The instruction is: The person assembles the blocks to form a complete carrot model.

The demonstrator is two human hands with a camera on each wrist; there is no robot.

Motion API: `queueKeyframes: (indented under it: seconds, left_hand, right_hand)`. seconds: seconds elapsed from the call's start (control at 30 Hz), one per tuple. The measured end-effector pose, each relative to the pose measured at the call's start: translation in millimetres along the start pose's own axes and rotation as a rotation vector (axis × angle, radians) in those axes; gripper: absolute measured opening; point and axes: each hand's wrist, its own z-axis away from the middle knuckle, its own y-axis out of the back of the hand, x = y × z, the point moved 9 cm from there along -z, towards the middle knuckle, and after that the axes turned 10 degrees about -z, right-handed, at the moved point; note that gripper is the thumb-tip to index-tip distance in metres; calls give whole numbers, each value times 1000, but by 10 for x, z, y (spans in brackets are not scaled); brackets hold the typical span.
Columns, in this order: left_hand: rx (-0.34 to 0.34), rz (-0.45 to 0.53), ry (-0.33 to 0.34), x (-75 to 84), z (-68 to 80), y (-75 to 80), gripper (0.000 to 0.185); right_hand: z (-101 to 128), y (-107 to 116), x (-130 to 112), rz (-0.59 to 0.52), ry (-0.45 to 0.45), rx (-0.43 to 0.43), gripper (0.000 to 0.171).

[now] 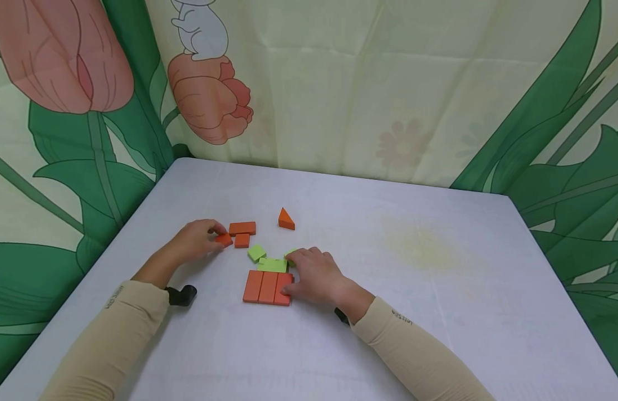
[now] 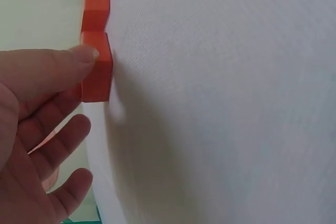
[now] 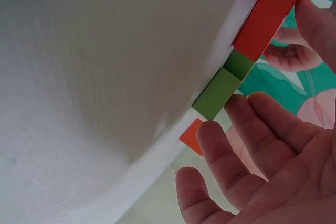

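Observation:
My left hand (image 1: 215, 238) pinches a small orange block (image 1: 224, 240) on the white table (image 1: 414, 278); in the left wrist view its thumb (image 2: 79, 59) lies on that block (image 2: 97, 74). My right hand (image 1: 300, 273) rests flat on the built group. Its thumb is at the right edge of three orange bars (image 1: 266, 286) laid side by side, and its fingers touch a green block (image 1: 290, 255) above them. The right wrist view has my fingertips (image 3: 212, 132) against the green block (image 3: 219, 93) beside an orange bar (image 3: 270, 11). A green rectangle (image 1: 272, 265) lies along the top of the bars.
Loose pieces lie between and beyond the hands: an orange rectangle (image 1: 242, 228), a small orange square (image 1: 241, 240), a green square (image 1: 256, 253) and an orange triangle (image 1: 286, 219). A floral curtain (image 1: 339, 83) closes the table's far side and both flanks.

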Motion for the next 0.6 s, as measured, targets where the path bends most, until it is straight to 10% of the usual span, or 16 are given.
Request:
queueKeyframes:
  seconds: [0.6]
  left_hand:
    - [-19,16,22,3,22,-35,43]
  right_hand:
    - [3,6,2,-2,1,0,65]
